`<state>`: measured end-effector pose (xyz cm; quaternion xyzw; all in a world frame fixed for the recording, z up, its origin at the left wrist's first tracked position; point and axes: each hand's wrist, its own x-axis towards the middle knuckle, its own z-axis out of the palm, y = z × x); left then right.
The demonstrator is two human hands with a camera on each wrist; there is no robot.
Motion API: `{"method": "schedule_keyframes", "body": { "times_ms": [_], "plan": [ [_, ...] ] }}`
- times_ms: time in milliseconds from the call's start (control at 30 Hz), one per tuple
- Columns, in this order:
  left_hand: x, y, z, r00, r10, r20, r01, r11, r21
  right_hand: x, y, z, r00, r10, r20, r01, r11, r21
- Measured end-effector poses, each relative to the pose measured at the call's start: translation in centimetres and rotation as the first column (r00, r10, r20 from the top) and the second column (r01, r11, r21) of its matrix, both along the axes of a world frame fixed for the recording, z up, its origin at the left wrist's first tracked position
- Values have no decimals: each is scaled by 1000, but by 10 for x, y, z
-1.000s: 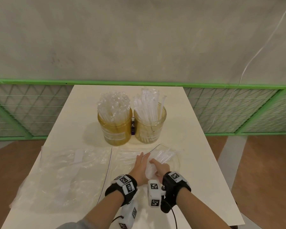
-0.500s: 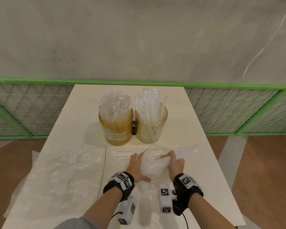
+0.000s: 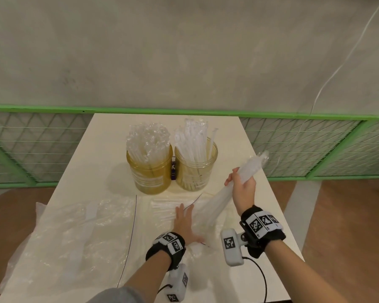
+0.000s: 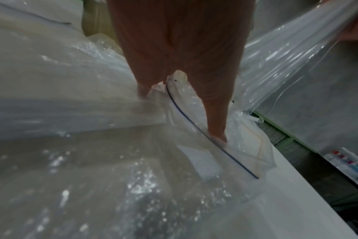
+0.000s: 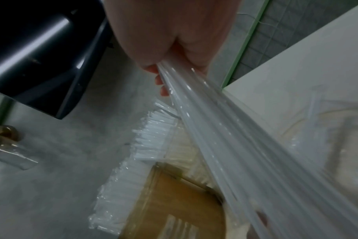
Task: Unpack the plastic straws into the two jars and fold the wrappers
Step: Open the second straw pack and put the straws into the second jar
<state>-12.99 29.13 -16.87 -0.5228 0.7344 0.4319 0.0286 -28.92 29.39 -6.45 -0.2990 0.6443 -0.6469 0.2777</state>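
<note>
Your right hand (image 3: 243, 186) curls its fingers around a bundle of clear straws (image 3: 228, 189), held slanting above the white table (image 3: 239, 136) just right of the two jars (image 3: 196, 169); the bundle's lower end reaches down into the wrapper (image 3: 206, 217). Your left hand (image 3: 184, 224) lies flat on that wrapper, fingers straight, thumb spread. Both jars stand upright, filled with straws. A second wrapper (image 3: 79, 235) lies flat at left.

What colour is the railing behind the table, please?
Bright green railing, clearest in the head view.
</note>
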Motion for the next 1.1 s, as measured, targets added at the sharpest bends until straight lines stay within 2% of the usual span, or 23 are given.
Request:
{"method": "schedule_keyframes", "body": {
  "times_ms": [100, 167, 233, 300, 333, 400, 467, 500, 567, 733, 800, 833, 867, 900, 933, 967, 1000, 1033, 1067, 1100],
  "plan": [
    [-9, 1, 6, 990, 53, -127, -45, 997, 61, -5, 0, 11, 1000, -16, -19, 15, 999, -42],
    [-12, 0, 16, 992, 34, -123, -35, 999, -3, -7, 1, 11, 999, -7, -40, 5, 999, -49],
    [-4, -6, 30, 999, 19, 36, -9, 965, -263, -7, 4, 4, 994, 16, -109, -17, 1000, -5],
    [14, -15, 45, 959, 185, 213, -57, 866, -496, -4, 10, -7, 988, 43, -151, -36, 998, 51],
    [27, -20, 50, 910, 282, 303, -94, 853, -513, -2, 14, -12, 986, 53, -158, -42, 996, 74],
    [50, -28, 51, 785, 404, 470, -230, 894, -383, 3, 18, -20, 983, 70, -167, -53, 993, 102],
    [70, -32, 39, 714, 464, 525, -427, 882, -198, 9, 19, -22, 982, 69, -174, -52, 994, 98],
    [75, -32, 32, 714, 477, 513, -499, 860, -106, 11, 19, -21, 983, 66, -171, -51, 995, 90],
    [74, -26, 18, 755, 475, 452, -541, 841, 21, 17, 19, -19, 986, 66, -155, -54, 995, 78],
    [39, -7, 16, 835, 441, 329, -484, 873, 58, 27, 17, -15, 978, 129, -164, -113, 988, 106],
    [36, -7, 29, 842, 347, 413, -410, 909, 72, 24, 15, -5, 974, 142, -177, -128, 988, 88],
    [36, -7, 35, 837, 306, 454, -355, 935, 25, 21, 14, 2, 975, 131, -182, -121, 990, 67],
    [37, -8, 40, 857, 288, 428, -289, 955, -64, 18, 13, 12, 978, 109, -180, -104, 994, 34],
    [36, -10, 44, 907, 292, 304, -248, 953, -173, 15, 12, 23, 982, 83, -168, -86, 996, -14],
    [33, -10, 51, 955, 278, 106, -247, 939, -240, 14, 12, 36, 987, 59, -149, -70, 995, -74],
    [29, -10, 57, 955, 271, -120, -293, 927, -235, 14, 11, 50, 992, 41, -121, -58, 988, -140],
    [24, -10, 63, 897, 314, -311, -370, 918, -141, 15, 12, 64, 996, 26, -91, -44, 977, -207],
    [19, -10, 68, 797, 415, -438, -438, 898, 54, 17, 13, 76, 998, 17, -61, -33, 962, -272],
    [13, -11, 73, 671, 550, -498, -457, 835, 306, 21, 15, 86, 999, 13, -36, -24, 946, -322],
    [8, -11, 75, 547, 678, -491, -408, 728, 551, 26, 17, 91, 1000, 14, -15, -18, 935, -355]
  ]
}}
